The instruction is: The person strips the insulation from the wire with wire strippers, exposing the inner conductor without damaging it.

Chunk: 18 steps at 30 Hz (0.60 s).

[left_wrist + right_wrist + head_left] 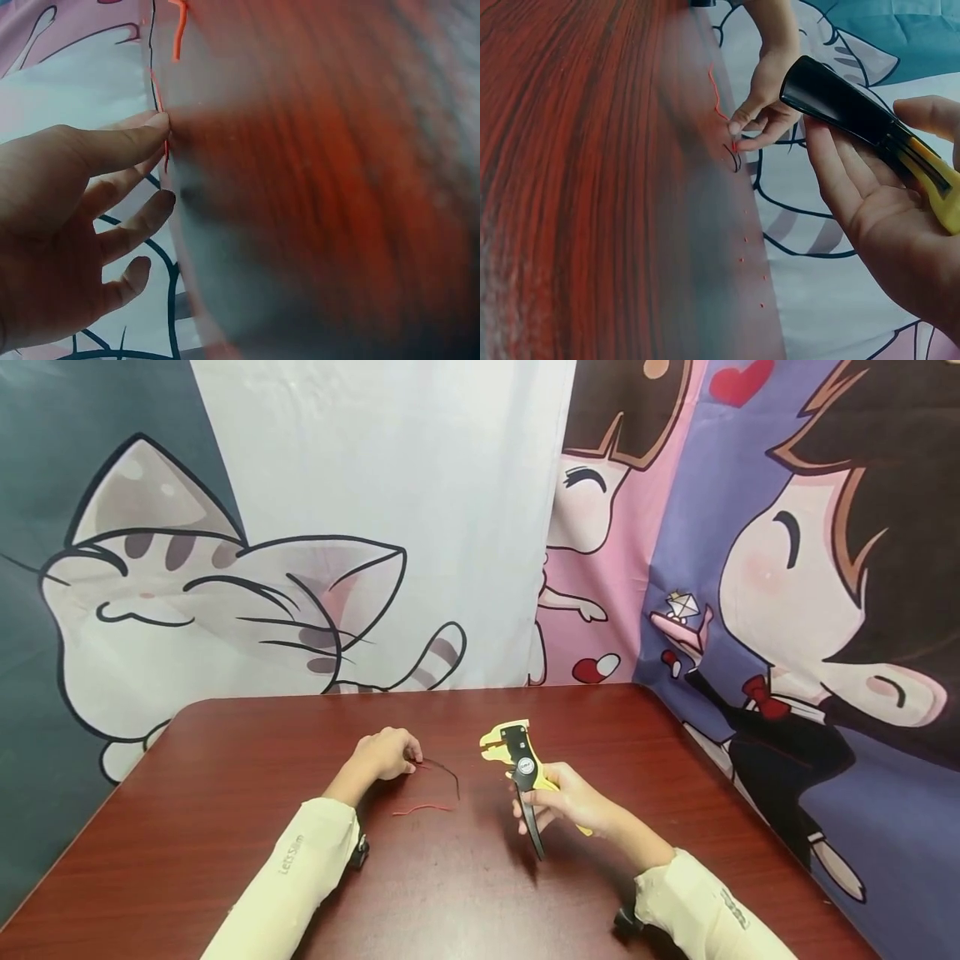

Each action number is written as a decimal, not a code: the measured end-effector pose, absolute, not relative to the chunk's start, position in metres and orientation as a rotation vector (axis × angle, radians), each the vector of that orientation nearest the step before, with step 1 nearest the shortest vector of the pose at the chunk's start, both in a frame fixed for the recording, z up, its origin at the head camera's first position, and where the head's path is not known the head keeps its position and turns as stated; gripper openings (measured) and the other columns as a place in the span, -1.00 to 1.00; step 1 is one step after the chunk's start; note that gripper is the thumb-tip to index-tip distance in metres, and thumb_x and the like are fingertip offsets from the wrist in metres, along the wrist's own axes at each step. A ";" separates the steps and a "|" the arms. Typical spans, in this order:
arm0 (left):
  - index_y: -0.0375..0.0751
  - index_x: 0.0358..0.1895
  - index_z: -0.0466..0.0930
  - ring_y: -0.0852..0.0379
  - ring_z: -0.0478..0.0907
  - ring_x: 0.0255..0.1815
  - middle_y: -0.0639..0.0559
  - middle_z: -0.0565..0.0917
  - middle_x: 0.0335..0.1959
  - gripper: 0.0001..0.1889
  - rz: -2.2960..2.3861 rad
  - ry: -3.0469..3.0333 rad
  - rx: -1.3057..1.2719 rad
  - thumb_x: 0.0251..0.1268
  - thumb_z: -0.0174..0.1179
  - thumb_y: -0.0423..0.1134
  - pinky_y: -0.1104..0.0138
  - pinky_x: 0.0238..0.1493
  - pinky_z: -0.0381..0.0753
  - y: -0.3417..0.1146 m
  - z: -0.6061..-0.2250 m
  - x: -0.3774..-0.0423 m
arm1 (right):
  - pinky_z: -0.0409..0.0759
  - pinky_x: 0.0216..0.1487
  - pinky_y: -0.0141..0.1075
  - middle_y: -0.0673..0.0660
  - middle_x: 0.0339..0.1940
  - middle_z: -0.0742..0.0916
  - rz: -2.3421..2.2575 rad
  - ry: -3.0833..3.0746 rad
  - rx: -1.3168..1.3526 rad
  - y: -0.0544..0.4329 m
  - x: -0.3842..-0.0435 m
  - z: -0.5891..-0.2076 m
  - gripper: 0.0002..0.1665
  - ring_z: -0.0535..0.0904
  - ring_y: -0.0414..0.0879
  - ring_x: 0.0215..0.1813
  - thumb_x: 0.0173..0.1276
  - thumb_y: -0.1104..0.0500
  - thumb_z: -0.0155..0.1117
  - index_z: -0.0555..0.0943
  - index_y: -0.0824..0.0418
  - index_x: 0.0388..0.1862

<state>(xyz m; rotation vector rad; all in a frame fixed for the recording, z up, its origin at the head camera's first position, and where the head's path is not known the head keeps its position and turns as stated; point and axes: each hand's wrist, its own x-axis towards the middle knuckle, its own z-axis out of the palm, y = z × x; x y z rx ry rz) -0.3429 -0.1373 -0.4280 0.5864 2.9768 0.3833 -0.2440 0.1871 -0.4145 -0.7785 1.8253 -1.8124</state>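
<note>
My left hand (386, 753) is low over the table and pinches a short red wire (166, 154) between thumb and index finger; the other fingers are spread. A thin black wire (452, 772) curves away beside those fingertips. Nearer to me, a second red wire (422, 807) lies on the tabletop. To the right, my right hand (566, 797) grips a yellow-and-black wire stripper (517, 745) by its handles, raised above the table, its head pointing up and away. In the right wrist view the stripper's black handle (832, 97) crosses the fingers, and its head is out of frame.
The red-brown wooden table (247, 827) stands against a cloth backdrop (420, 468) with cartoon figures on it. Several tiny red bits (745, 240) are scattered on the tabletop.
</note>
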 end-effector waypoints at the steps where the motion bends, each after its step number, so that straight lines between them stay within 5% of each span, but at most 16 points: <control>1: 0.14 -0.40 0.68 0.15 0.55 -0.24 0.24 0.61 -0.41 -0.88 0.369 2.980 0.594 0.15 0.42 -0.21 0.04 -0.18 0.49 -0.136 -0.428 -0.343 | 0.50 -0.26 0.36 0.36 -0.31 0.67 -1.813 1.821 -0.783 0.187 -0.245 -0.414 -0.67 0.75 0.13 -0.35 0.41 0.38 0.10 0.43 0.62 0.05; 7: 0.08 -0.58 0.57 0.18 0.46 -0.40 0.21 0.51 -0.60 -0.77 0.329 3.006 0.600 0.18 0.37 -0.26 0.16 -0.29 0.37 -0.133 -0.431 -0.341 | 0.55 -0.28 0.30 0.48 -0.29 0.65 -1.810 1.806 -0.796 0.184 -0.250 -0.416 -0.61 0.75 0.20 -0.34 0.43 0.36 0.11 0.40 0.65 0.09; 15: 0.07 -0.63 0.51 0.13 0.43 -0.38 0.19 0.50 -0.58 -0.75 0.230 3.039 0.588 0.15 0.26 -0.30 0.14 -0.27 0.28 -0.133 -0.426 -0.336 | 0.59 -0.26 0.25 0.72 -0.24 0.56 -1.795 1.767 -0.821 0.180 -0.253 -0.425 -0.51 0.76 0.16 -0.31 0.44 0.36 0.10 0.27 0.79 0.11; 18: 0.07 -0.56 0.55 0.14 0.43 -0.36 0.23 0.51 -0.56 -0.80 0.325 3.065 0.633 0.17 0.22 -0.32 0.08 -0.17 0.23 -0.130 -0.416 -0.333 | 0.56 -0.25 0.28 0.63 -0.26 0.61 -1.809 1.752 -0.808 0.179 -0.253 -0.427 -0.48 0.76 0.15 -0.32 0.44 0.35 0.12 0.25 0.80 0.11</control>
